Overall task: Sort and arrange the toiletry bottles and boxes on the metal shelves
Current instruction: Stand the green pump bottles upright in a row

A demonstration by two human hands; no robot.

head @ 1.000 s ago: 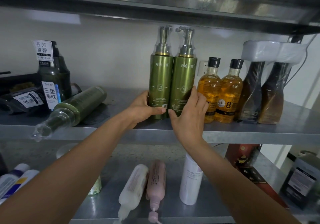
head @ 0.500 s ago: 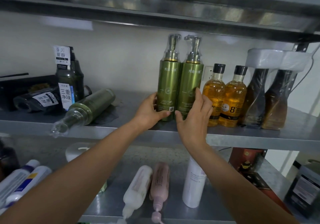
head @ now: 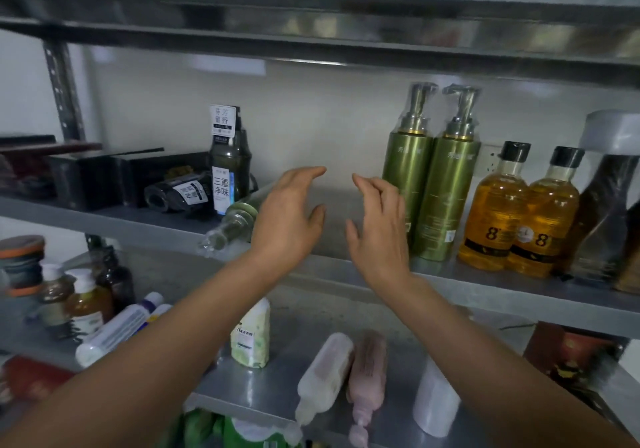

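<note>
Over metal shelf [head: 138, 229] | white wall [head: 311, 118] behind | left hand [head: 287, 219], right hand [head: 379, 229]: grip spread

Dim, motion blur, wide-angle warp at edges

Pale wall [head: 311, 118], white wall socket [head: 487, 163], perforated metal upright [head: 63, 94]

Head view, close, facing metal shelves [head: 485, 295]
</note>
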